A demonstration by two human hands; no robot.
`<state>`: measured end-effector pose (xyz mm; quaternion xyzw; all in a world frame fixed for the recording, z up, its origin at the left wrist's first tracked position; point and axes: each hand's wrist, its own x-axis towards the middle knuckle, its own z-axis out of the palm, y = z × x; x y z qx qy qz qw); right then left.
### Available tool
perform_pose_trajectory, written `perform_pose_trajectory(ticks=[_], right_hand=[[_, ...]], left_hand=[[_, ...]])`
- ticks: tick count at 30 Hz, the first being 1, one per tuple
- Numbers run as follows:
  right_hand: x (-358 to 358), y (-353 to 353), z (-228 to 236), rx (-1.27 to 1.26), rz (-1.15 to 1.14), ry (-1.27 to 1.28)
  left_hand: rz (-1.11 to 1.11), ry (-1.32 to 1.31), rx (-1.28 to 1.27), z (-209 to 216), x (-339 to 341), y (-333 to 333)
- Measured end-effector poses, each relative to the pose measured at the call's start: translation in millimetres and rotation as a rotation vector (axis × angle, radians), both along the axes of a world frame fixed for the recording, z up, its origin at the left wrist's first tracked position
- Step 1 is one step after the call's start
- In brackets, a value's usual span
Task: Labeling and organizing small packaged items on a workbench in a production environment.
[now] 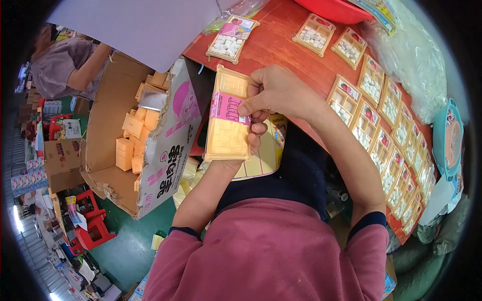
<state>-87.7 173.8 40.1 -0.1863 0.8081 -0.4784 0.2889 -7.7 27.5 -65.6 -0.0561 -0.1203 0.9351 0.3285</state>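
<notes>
A pale yellow plastic tray [227, 138] is hovering in the person's hands, just off the left edge of the red-brown table [276, 47]. The right hand [278, 90] is pinching its right edge, thumb pressing on the pink band [226, 106]; the left hand [255, 142] is supporting it from beneath, mostly hidden, with fingers curling round that same edge — both are grasping the one tray. It is showing a face molded in a woven pattern, with a raised rim and the printed band wrapping its middle; its contents are not showing from this side.

On the table's far left corner, a second banded tray [227, 46] is lying, white pieces filling its lower part. Toward the table's far edge, two unbanded trays [314, 36] are holding similar white pieces, each with a red detail at one end. Along the table's right side, rows of filled trays [371, 83] are lying close together — white pieces again, red at the ends.

Left of the table, an open cardboard box [110, 110] is holding jumbled yellow-orange trays [132, 125]. A red basin [334, 9] is sitting at the table's far edge, a clear plastic bag [411, 65] and a teal basin [440, 135] at its right.
</notes>
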Motion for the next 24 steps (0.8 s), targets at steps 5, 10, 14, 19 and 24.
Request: perform_pose_trajectory(ticks=[5,10,14,19,24], right_hand=[[3.0,-4.8,-26.3,-0.086,-0.144,0.179],[13.7,30.4,-22.6,-0.186,-0.347,0.091],[29.5,45.7,-22.3,-0.229,-0.420,0.075],[41.2,51.9,-42.8,-0.172,-0.374,0.020],[49.3,60.5,-34.7,-0.086,-0.372,0.059]], left_hand=[[0.075,0.107,-0.226,-4.3,2.2,-7.2],[0.145,0.311,-0.717,48.2,-30.0,-24.4],[0.242,0.478,-1.354,89.6,-91.0,-49.6],[0.216,0.626,-2.002,68.9,-179.4,-58.3],[0.253,0.871,-2.305,45.1,-225.3,-55.5]])
